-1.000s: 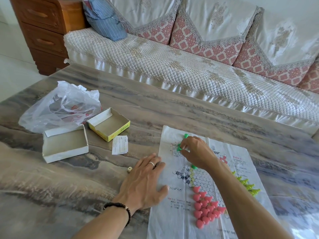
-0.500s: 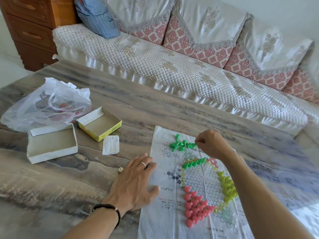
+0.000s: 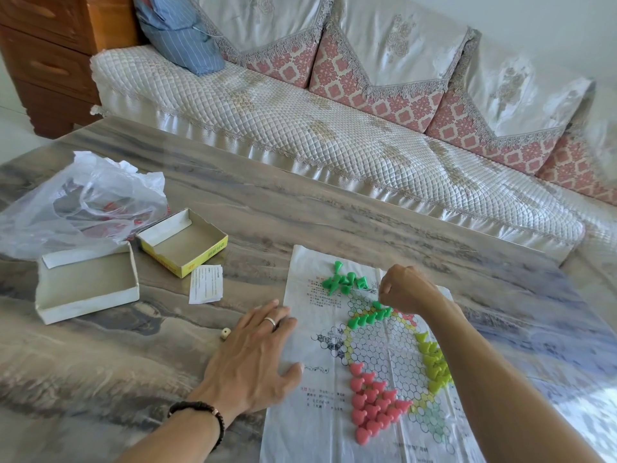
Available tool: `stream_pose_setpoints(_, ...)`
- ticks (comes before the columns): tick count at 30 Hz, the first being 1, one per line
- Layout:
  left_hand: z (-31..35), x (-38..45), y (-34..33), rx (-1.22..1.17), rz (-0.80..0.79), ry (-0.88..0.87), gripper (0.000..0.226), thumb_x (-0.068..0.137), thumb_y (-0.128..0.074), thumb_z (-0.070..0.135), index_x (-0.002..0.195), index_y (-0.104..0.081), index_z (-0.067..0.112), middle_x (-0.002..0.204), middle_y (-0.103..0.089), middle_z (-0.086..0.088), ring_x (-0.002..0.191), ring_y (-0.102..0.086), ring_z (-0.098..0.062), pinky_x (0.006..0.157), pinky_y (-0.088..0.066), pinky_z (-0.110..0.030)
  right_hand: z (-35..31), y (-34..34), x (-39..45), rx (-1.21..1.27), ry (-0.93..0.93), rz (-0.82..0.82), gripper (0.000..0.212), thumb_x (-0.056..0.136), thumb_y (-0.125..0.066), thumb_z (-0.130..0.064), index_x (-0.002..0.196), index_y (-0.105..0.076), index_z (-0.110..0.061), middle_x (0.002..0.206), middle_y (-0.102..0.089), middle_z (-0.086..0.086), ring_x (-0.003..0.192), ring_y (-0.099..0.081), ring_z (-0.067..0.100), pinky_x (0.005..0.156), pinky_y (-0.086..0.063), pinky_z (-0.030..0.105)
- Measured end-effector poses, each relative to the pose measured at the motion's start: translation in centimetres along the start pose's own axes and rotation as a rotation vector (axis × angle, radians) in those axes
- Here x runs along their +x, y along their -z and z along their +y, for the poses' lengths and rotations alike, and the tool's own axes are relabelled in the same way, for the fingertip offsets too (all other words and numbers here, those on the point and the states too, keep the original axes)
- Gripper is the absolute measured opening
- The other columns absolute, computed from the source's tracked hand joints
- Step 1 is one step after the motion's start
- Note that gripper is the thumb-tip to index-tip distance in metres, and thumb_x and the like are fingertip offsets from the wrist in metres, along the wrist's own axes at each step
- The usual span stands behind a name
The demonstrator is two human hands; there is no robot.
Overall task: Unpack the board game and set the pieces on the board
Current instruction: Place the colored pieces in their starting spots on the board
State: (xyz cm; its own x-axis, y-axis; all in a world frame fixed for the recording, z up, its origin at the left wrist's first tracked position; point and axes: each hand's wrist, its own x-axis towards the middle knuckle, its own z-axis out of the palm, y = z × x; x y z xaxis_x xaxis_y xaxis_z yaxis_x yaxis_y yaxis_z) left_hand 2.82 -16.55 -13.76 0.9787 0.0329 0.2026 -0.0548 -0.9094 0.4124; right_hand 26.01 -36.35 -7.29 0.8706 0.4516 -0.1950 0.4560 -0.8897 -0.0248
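Observation:
A thin printed game board sheet (image 3: 320, 429) lies on the marble table. Pink pieces (image 3: 374, 402) fill its near corner and yellow-green pieces (image 3: 434, 360) stand along the right side. A row of green pieces (image 3: 367, 317) lines the upper left of the hexagon field, and a loose green pile (image 3: 344, 280) lies above it. My right hand (image 3: 405, 289) is curled over the far end of the green row, fingertips pinched on a green piece. My left hand (image 3: 253, 355) presses flat on the sheet's left edge.
A small die (image 3: 225, 333) lies by my left fingers. An open yellow box (image 3: 183, 242), a white box tray (image 3: 86, 285), a paper slip (image 3: 206, 288) and a plastic bag (image 3: 83, 202) are on the left. A sofa (image 3: 300, 128) runs behind the table.
My right hand left the loose green pile and moved right and down to the end of the green row. My left hand stayed on the sheet.

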Motion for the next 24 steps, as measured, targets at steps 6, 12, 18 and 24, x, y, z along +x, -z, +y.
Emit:
stream_pose_setpoints(6,-0.1,0.1,0.0,0.009,-0.012,0.005,0.07,0.084,-0.038,0.058,0.145,-0.03,0.024,0.157,-0.021,0.006,0.146,-0.004,-0.009,0.117,0.0,-0.027,0.1,-0.6,0.2,-0.001,-0.007,0.015,0.013,0.077,-0.062,-0.008,0.077,-0.073,-0.015,0.076,-0.073,0.0,0.063,-0.068,0.016,0.066,-0.06,0.037)
stream_pose_setpoints(12,0.0,0.1,0.0,-0.002,-0.005,0.005,0.071,0.083,-0.039,0.058,0.144,-0.032,0.023,0.156,-0.023,0.004,0.146,-0.006,-0.01,0.115,0.001,-0.026,0.0,-0.2,0.3,0.083,0.04,0.074,0.01,0.086,-0.061,-0.018,0.091,-0.07,-0.02,0.092,-0.073,-0.006,0.068,-0.067,0.007,0.075,-0.059,0.034)
stream_pose_setpoints(18,0.0,0.0,0.0,0.012,-0.014,-0.001,0.072,0.085,-0.038,0.059,0.146,-0.029,0.023,0.157,-0.02,0.005,0.146,-0.003,-0.01,0.115,0.004,-0.025,-1.5,-0.3,1.3,0.133,0.021,0.103,0.036,0.088,-0.047,-0.003,0.117,-0.062,-0.019,0.103,-0.071,0.004,0.061,-0.064,0.009,0.059,-0.052,0.024)
stream_pose_setpoints(24,-0.1,0.0,0.0,0.013,-0.012,-0.003,0.07,0.083,-0.037,0.059,0.143,-0.032,0.023,0.156,-0.022,0.005,0.146,-0.004,-0.01,0.118,-0.002,-0.027,-2.2,-1.2,2.1,0.151,0.049,0.081,0.03,0.088,-0.047,-0.002,0.102,-0.069,-0.016,0.095,-0.072,0.005,0.073,-0.068,0.016,0.071,-0.059,0.033)
